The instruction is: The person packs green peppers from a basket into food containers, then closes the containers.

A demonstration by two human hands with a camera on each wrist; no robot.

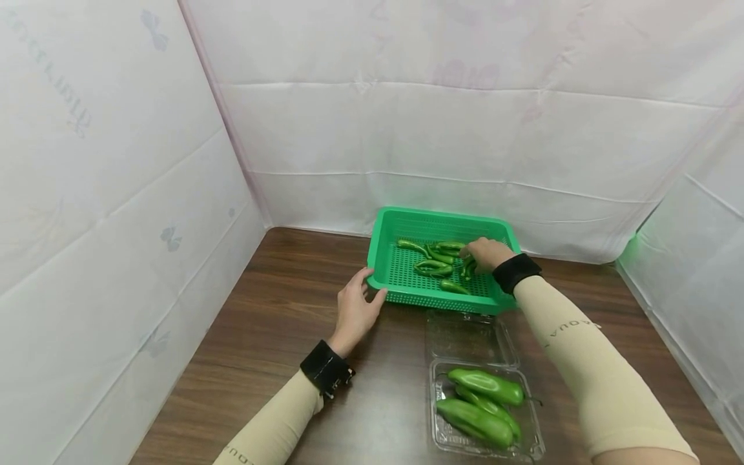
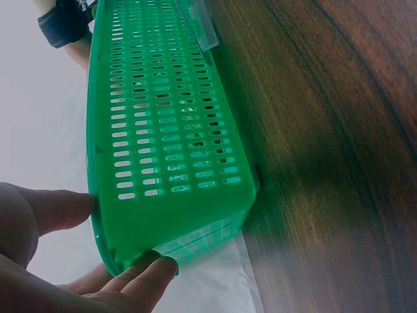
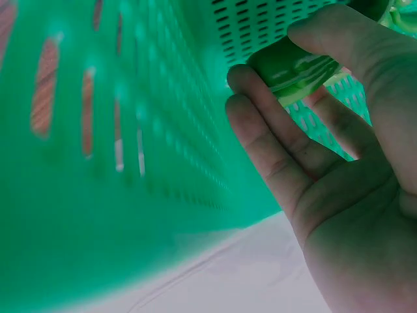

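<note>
Inside the basket (image 1: 388, 258), right hand (image 1: 487, 253) half-hides its pinched pepper (image 3: 296, 68); left hand (image 1: 356, 312) grips the corner.

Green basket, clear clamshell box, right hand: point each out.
green basket (image 1: 380, 248), head view, left wall.
clear clamshell box (image 1: 467, 336), head view, open lid.
right hand (image 1: 487, 253), head view, back of the hand.
</note>
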